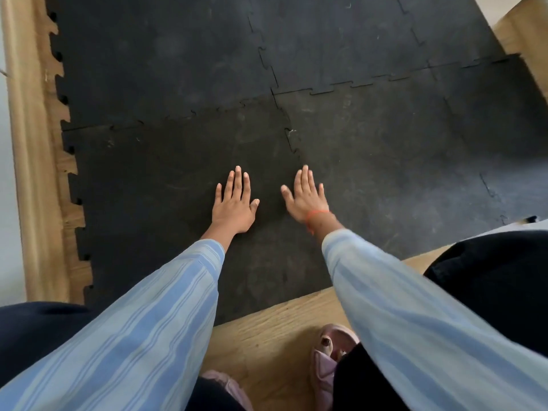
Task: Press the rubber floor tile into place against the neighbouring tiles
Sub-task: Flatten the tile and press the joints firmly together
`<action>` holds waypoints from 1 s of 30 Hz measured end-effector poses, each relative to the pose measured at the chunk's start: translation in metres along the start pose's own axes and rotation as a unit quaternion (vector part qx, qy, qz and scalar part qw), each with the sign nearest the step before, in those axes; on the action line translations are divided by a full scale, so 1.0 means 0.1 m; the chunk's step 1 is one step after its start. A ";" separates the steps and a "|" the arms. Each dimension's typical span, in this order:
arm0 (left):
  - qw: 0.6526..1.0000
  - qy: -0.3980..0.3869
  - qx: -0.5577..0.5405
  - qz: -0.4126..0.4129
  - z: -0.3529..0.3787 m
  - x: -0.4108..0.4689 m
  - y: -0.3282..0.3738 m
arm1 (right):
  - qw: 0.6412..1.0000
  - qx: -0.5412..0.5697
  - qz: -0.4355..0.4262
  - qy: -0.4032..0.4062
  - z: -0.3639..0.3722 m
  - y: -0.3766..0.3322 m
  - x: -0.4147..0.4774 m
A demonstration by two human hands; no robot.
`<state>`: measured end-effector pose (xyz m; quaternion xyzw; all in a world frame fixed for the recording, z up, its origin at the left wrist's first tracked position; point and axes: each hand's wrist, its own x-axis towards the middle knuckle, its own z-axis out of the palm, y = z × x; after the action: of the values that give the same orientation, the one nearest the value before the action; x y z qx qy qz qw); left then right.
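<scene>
A black rubber floor tile (166, 185) with jigsaw edges lies on the wooden floor in front of me. Its far edge meets another black tile (160, 60), and its right edge meets a neighbouring tile (385, 161) along an interlocking seam (292, 143). My left hand (235, 203) lies flat, palm down, on the near tile, fingers spread. My right hand (307, 197), with an orange band at the wrist, lies flat with fingers apart over the seam's line, which it hides there. Neither hand holds anything.
Wood-look floor (267, 330) shows at the near edge and along the left, where the tiles' toothed edge (71, 161) is exposed beside a skirting board (26, 143). More joined tiles (341, 40) stretch ahead. My feet in pink sandals (329, 360) and dark trousers are below.
</scene>
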<state>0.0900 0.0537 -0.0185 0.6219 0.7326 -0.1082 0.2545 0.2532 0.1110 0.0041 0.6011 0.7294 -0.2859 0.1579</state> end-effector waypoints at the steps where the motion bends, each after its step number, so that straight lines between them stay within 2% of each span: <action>1: 1.000 0.002 -0.002 0.000 0.01 0.00 0.00 | 1.000 -0.008 -0.003 -0.012 -0.09 0.01 0.10; 5: 1.000 0.015 -0.002 0.004 0.04 0.00 -0.02 | 0.997 -0.057 -0.003 -0.050 -0.13 0.07 0.21; 8: 1.000 0.001 -0.001 0.002 0.01 0.00 -0.02 | 0.995 -0.090 0.000 -0.046 -0.11 0.05 0.18; 12: 1.000 -0.019 -0.006 0.004 -0.06 -0.01 -0.02 | 0.996 -0.073 -0.008 -0.043 -0.19 0.06 0.09; 15: 1.000 -0.014 0.000 0.002 -0.06 -0.04 0.00 | 0.999 -0.052 0.010 0.007 0.19 0.19 -0.41; 18: 1.000 -0.009 -0.005 -0.008 -0.03 -0.10 0.05 | 0.997 -0.022 0.063 0.036 0.55 0.26 -0.86; 26: 1.000 0.000 -0.002 -0.011 0.00 -0.10 0.07 | 0.996 -0.032 0.069 0.034 0.62 0.29 -0.84; 30: 1.000 0.006 0.002 -0.006 0.01 -0.14 0.06 | 0.994 -0.014 0.090 0.069 0.70 0.29 -0.96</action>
<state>0.0970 0.0426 -0.0115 0.6184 0.7378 -0.1076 0.2480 0.2950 -0.0038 -0.0021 0.6799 0.6857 -0.2183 0.1411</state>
